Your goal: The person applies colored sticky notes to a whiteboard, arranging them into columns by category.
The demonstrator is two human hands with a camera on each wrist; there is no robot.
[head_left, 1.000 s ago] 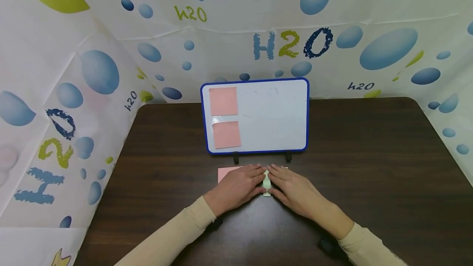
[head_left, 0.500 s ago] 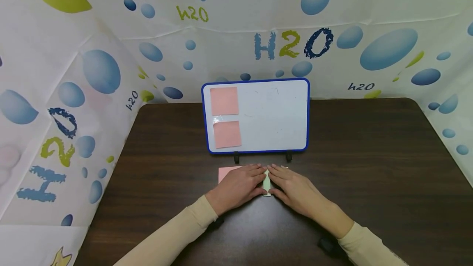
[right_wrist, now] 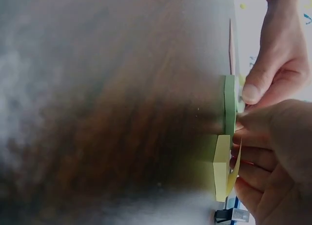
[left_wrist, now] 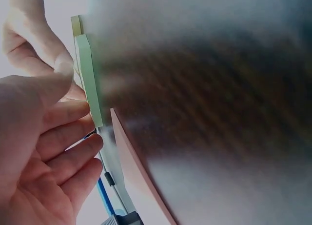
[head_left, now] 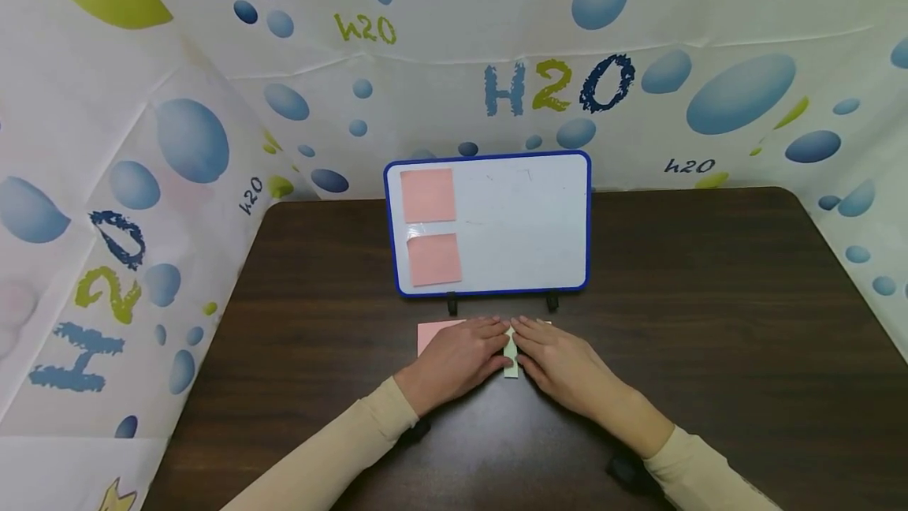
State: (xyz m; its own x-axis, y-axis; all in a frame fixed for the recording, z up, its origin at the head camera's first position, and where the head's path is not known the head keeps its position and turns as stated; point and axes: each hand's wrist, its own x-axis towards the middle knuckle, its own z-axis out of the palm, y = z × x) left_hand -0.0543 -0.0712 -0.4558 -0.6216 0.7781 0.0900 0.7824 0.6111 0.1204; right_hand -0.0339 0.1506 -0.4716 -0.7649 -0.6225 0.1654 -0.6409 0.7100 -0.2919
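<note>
A green sticky note pad (head_left: pixel 511 351) lies on the table, mostly covered by both hands. My left hand (head_left: pixel 454 361) rests at its left part, fingers extended toward the far edge and thumb near the front edge. My right hand (head_left: pixel 571 373) mirrors it from the right, fingertips close to the left hand's. In the left wrist view the left fingertips touch the green pad (left_wrist: pixel 88 83). A pink pad (head_left: pixel 434 333) shows beside the left hand. To the green pad's other side, in the right wrist view, sits a yellow pad (right_wrist: pixel 221 169) with its top sheet curling up.
Behind the hands stands a blue-framed whiteboard (head_left: pixel 525 227) on black feet (head_left: pixel 452 304). Two pink notes, an upper note (head_left: pixel 429 195) and a lower note (head_left: pixel 434 259), are on its left side. A patterned sheet (head_left: pixel 454 46) hangs behind the dark wooden table (head_left: pixel 305 282).
The hands stay at the green pad with barely any movement. The left thumb reaches slightly farther over the pad's near part, and the head view shifts a little.
</note>
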